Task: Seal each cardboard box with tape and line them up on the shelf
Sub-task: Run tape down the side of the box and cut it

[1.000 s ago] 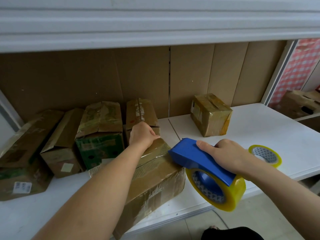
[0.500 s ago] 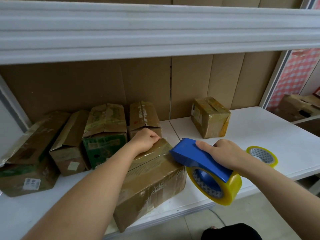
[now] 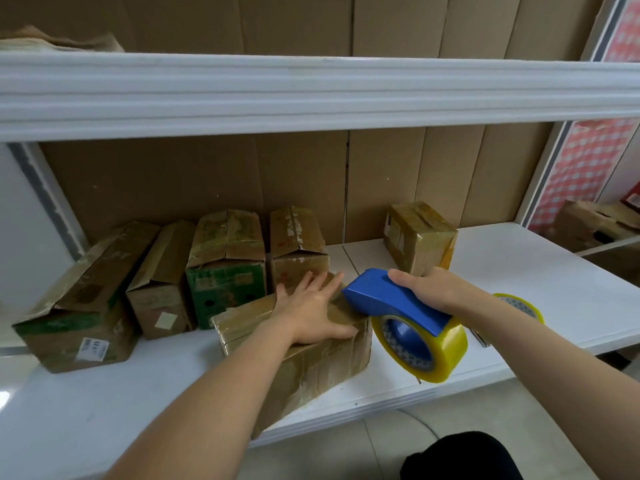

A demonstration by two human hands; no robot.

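At the right hand (image 3: pixel 433 292), a blue tape dispenser (image 3: pixel 391 303) is being gripped, its nose touching the near box (image 3: pixel 311 362) at that box's right top edge. The box, lying at the front of the shelf (image 3: pixel 554 296), is being pressed flat by the left hand (image 3: pixel 311 313), fingers spread; its long axis is running leftward from the nose.

left hand (image 3: pixel 313 308): frame centre, fingers straight, palm down | right hand (image 3: pixel 431 289): right of centre, fingers curled in a grip
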